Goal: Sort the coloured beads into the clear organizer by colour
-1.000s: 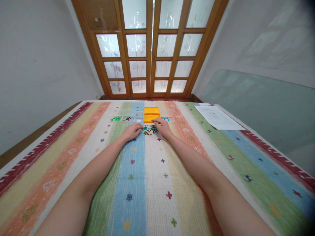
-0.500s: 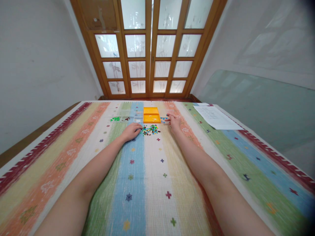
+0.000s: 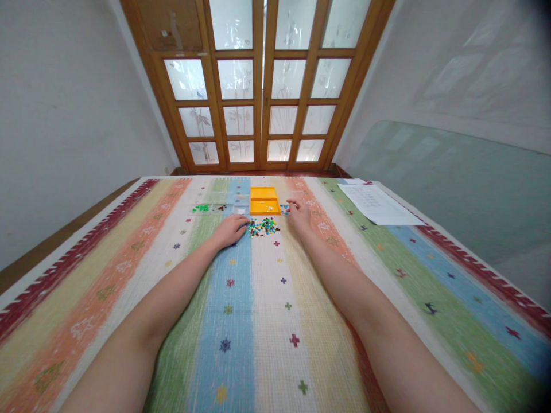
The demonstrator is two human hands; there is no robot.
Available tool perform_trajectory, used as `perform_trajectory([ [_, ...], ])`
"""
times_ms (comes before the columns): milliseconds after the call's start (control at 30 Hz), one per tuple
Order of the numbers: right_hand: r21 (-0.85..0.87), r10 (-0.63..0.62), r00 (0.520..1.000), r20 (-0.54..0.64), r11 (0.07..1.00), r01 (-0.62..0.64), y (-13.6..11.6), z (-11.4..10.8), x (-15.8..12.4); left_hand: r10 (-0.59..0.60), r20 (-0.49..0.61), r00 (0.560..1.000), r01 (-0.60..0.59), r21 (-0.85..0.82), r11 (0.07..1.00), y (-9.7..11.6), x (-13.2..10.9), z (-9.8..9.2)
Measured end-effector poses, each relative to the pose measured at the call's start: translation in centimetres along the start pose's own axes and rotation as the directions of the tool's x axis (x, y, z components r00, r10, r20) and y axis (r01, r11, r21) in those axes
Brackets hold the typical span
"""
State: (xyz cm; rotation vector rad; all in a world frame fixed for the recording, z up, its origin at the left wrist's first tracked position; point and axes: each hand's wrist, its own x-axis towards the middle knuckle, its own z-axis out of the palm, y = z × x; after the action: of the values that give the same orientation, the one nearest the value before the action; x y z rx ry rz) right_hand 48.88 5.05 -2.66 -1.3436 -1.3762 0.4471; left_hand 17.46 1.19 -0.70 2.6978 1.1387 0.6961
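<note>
A small heap of many-coloured tiny pieces (image 3: pixel 263 226) lies on the striped cloth (image 3: pixel 258 321) far in front of me. My left hand (image 3: pixel 231 228) rests on the cloth at the heap's left edge, fingers curled, fingertips touching the pieces. My right hand (image 3: pixel 298 214) is just right of the heap, beside the orange tray (image 3: pixel 264 202), fingers bent over a clear compartment holding blue pieces (image 3: pixel 284 206). What either hand pinches is too small to see.
Clear sorting compartments (image 3: pixel 217 207) left of the orange tray hold green and dark pieces. A printed paper sheet (image 3: pixel 376 204) lies at the far right. A glass pane (image 3: pixel 451 183) leans on the right wall. Wooden glazed doors (image 3: pixel 258 86) stand behind the table.
My right hand left the heap, moved right to the compartment beside the orange tray, then drew back slightly toward the heap. My left hand has stayed put.
</note>
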Motion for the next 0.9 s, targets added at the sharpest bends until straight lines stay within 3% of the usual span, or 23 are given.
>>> perform_trajectory([
  [100, -0.053, -0.052, 0.996, -0.077, 0.997, 0.048, -0.4, 0.6, -0.4, 0.032, 0.001, 0.999, -0.032, 0.006, 0.999, 0.5, 0.1, 0.1],
  [333, -0.109, -0.161, 0.987, 0.000, 0.981, 0.160, -1.6, 1.1, -1.2, 0.086, 0.064, 0.994, -0.087, 0.008, 0.996, 1.0, 0.4, 0.6],
  [700, -0.112, -0.173, 0.984, 0.030, 0.978, 0.175, -2.2, 0.9, -1.5, 0.017, 0.005, 1.000, -0.017, -0.040, 0.999, 0.5, 0.1, 0.3],
  [900, -0.104, -0.173, 0.985, 0.026, 0.979, 0.175, -2.4, 1.0, -1.6, 0.046, 0.006, 0.999, -0.045, -0.058, 0.997, 0.0, 0.1, 0.2],
])
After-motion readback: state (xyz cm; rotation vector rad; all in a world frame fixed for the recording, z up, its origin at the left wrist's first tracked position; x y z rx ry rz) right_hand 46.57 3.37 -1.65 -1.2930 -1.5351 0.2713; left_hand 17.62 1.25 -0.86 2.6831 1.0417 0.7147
